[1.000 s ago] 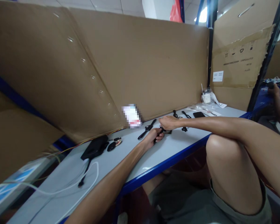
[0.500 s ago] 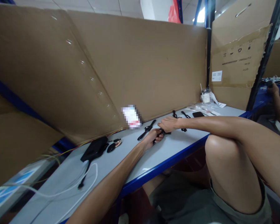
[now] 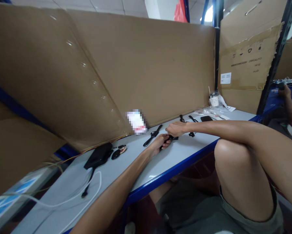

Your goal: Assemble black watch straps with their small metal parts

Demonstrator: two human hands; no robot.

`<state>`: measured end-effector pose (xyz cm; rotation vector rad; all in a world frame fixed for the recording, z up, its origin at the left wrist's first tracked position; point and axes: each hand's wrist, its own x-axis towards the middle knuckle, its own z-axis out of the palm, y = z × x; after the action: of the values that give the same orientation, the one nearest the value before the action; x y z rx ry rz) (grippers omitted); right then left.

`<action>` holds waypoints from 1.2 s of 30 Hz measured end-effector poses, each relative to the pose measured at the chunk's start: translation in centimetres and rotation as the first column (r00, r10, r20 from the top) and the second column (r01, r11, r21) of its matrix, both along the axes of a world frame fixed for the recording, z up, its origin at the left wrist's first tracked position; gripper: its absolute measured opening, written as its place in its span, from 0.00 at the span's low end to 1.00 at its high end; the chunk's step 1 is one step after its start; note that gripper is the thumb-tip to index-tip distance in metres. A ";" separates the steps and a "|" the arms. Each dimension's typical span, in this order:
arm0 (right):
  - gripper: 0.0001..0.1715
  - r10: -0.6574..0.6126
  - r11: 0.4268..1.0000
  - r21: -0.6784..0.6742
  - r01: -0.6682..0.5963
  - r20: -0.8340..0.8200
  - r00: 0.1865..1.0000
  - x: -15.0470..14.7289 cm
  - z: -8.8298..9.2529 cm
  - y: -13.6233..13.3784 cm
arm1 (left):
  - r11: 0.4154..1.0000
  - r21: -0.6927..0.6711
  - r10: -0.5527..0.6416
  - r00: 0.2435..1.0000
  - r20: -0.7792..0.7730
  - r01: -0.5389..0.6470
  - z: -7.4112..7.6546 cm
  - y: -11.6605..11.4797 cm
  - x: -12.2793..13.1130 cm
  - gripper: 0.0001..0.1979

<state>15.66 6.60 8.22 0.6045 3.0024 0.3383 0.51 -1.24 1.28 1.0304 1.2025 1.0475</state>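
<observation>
Both of my hands meet over the front half of the table. My left hand (image 3: 160,142) is closed round a black wristwatch (image 3: 175,138), whose dark strap sticks out past the fingers; most of it is hidden. Over its top, my right hand (image 3: 176,128) has its fingers bent and pinched on the same watch. Just left of them lies another black watch (image 3: 152,135), stretched flat with its strap out. Beyond my right hand are more black strap pieces (image 3: 192,119) and a small black part (image 3: 191,134).
A blurred-out phone (image 3: 137,122) leans on the cardboard wall (image 3: 146,65). Left on the table (image 3: 141,175) lie a black case (image 3: 99,155), small dark round parts (image 3: 116,154) and a white cable (image 3: 100,182). A black flat object (image 3: 206,118), plastic bags and a cup (image 3: 214,100) are right.
Both hands stay together on the watch with almost no movement. The whole view shifts very slightly.
</observation>
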 end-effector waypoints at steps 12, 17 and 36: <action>0.21 -0.152 0.979 -0.136 0.151 0.000 0.988 -0.7 0.3 -0.8 | 0.999 -0.018 0.045 0.997 -0.058 -0.046 0.5 -0.2 0.5 0.07; 0.22 -0.122 0.990 -0.070 0.121 -0.004 0.993 -0.1 0.5 -1.5 | 0.999 -0.012 0.050 0.997 -0.067 -0.051 0.6 -0.3 0.5 0.07; 0.24 -0.247 0.935 -0.264 0.239 0.001 0.969 -0.1 2.0 -1.1 | 1.000 0.025 0.019 0.993 -0.116 -0.016 0.6 -0.6 0.9 0.08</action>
<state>15.57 5.53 10.23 0.9445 2.8822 -0.0836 1.37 -1.89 1.84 1.1143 1.2979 1.0291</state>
